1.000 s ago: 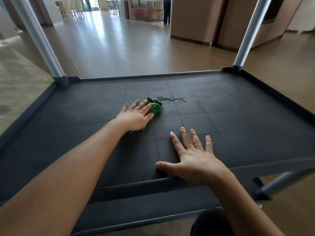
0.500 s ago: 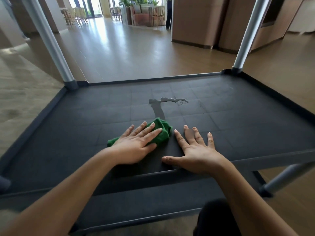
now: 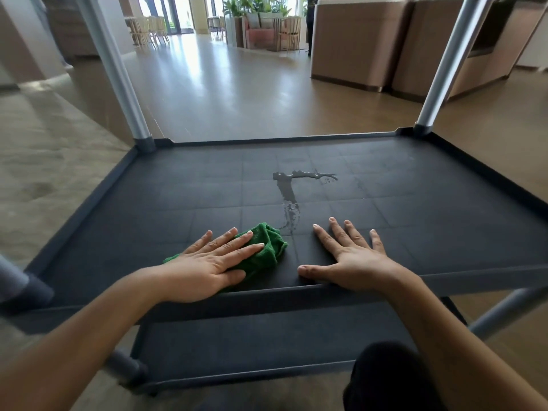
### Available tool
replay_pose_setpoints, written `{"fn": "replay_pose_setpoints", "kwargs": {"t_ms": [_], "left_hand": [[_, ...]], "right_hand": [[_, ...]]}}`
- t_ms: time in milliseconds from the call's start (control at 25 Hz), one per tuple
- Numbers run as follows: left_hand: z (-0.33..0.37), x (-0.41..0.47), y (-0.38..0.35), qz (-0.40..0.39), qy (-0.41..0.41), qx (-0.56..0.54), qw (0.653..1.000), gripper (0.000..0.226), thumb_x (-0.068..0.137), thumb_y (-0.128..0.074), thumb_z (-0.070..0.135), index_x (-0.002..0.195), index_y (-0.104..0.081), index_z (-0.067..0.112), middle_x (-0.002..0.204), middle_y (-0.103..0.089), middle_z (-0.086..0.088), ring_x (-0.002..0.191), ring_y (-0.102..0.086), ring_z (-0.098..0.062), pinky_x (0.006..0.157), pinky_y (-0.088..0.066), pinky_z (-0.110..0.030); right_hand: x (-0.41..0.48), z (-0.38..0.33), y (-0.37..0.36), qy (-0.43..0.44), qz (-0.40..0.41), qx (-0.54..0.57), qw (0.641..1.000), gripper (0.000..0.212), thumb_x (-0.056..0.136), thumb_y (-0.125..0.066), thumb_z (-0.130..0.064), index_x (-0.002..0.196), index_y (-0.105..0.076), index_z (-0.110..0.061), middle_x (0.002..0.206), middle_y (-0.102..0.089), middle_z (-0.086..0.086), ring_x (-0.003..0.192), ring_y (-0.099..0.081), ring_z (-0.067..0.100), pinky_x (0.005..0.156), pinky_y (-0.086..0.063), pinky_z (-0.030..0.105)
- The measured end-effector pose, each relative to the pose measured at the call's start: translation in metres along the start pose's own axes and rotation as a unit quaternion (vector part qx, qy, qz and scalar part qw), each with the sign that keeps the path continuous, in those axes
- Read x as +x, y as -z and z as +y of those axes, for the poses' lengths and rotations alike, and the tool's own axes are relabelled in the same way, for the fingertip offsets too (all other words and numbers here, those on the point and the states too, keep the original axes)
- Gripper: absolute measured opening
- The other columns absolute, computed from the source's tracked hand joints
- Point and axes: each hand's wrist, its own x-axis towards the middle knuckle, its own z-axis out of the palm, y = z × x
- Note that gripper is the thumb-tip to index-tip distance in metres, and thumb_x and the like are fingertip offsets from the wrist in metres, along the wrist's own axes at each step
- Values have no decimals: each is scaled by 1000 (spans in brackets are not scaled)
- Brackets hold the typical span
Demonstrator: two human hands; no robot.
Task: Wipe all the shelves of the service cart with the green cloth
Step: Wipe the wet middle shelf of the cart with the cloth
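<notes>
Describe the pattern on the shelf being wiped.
Dark grey shelf with a faint square grid; the head view shows it best.

Green cloth now nearer shelf rim

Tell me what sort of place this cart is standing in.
Probably a hotel or restaurant lobby: clusters of dining chairs in the background, a pink sofa backed by potted plants, and large curved counters on a polished floor.
</notes>
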Motion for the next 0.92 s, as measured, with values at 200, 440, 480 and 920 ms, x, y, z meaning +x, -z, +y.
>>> {"fn": "replay_pose_setpoints", "kwargs": {"t_ms": [200,440,480,920], "left_hand": [[11,-5,-3,34,31,19,999,52,102,-21,46,123,23,65,140,30,34,128,38,8,109,25,-24],[28,-9,-11,63,48,13,997,50,102,-21,45,126,21,60,142,28,31,134,32,4,114,22,-30],[30,-8,-11,63,52,10,997,51,102,-21,46,128,21,59,142,28,31,134,31,4,114,21,-31],[57,1,-22,46,57,0,997,56,97,-20,60,141,13,52,143,25,32,132,30,8,114,20,-31]], "right_hand": [[-3,6,2,10,3,3,1000,116,41,-14,-101,143,11,-52,154,23,-17,140,27,7,112,20,49],[-11,-11,0,26,102,43,994,78,85,-32,-72,150,-19,-31,160,-4,-2,147,3,18,116,5,46],[-12,-21,-1,38,131,64,989,68,91,-33,-63,148,-27,-26,159,-11,1,147,-3,18,117,2,44],[-20,-61,-20,56,130,146,979,53,102,-26,-30,151,-12,-16,158,-18,4,146,-8,14,118,0,35]]}}
